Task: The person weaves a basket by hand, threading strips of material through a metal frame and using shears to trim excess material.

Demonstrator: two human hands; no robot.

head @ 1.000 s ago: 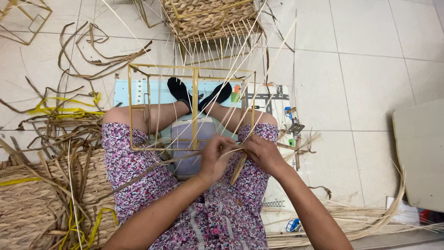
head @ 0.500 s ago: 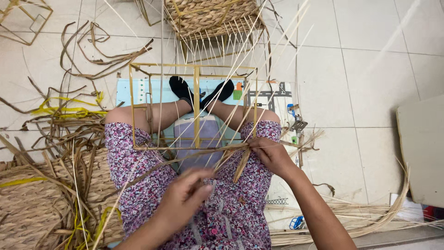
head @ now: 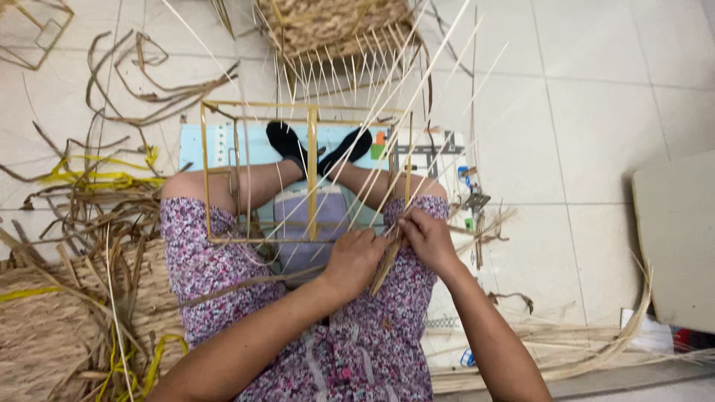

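A: So why is the yellow wire frame (head: 309,171) propped on the lap?
B: It brings the pale reed strands (head: 387,160) close. Left hand (head: 356,257) and right hand (head: 428,237) both pinch them at its lower rail.

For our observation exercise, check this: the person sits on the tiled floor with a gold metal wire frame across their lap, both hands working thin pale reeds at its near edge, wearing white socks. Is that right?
One detail is off: the socks are black, not white, as the head view shows. The gold metal wire frame does lie across the lap, and the left hand and right hand work the thin pale reeds at its near edge.
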